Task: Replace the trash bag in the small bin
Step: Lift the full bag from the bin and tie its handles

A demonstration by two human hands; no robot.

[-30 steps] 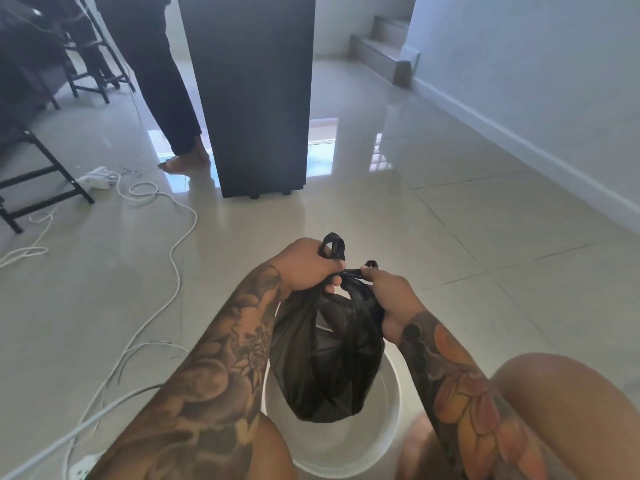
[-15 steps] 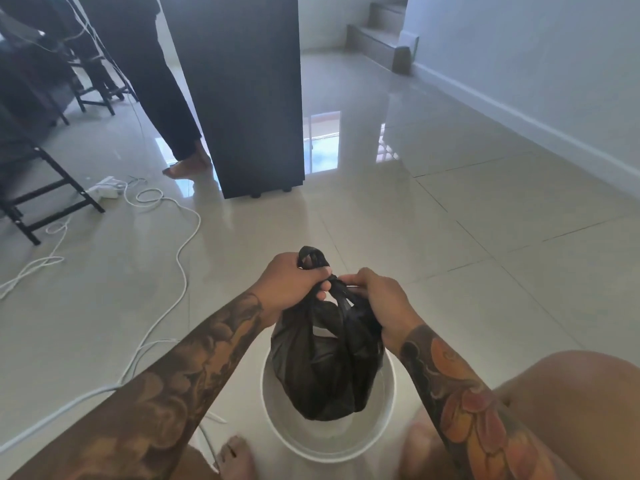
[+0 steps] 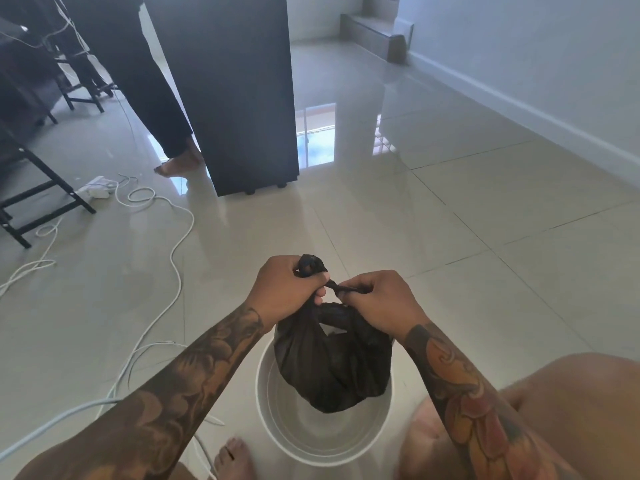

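Above bin (image 3: pixel 273 410), hands grip bag (image 3: pixel 332 368).

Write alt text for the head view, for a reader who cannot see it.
Two tattooed arms hold a full black trash bag above a small white bin on a glossy tiled floor; the left hand and right hand grip its twisted handles as if tying them. Behind stand a dark cabinet, white cables and another person's bare foot.
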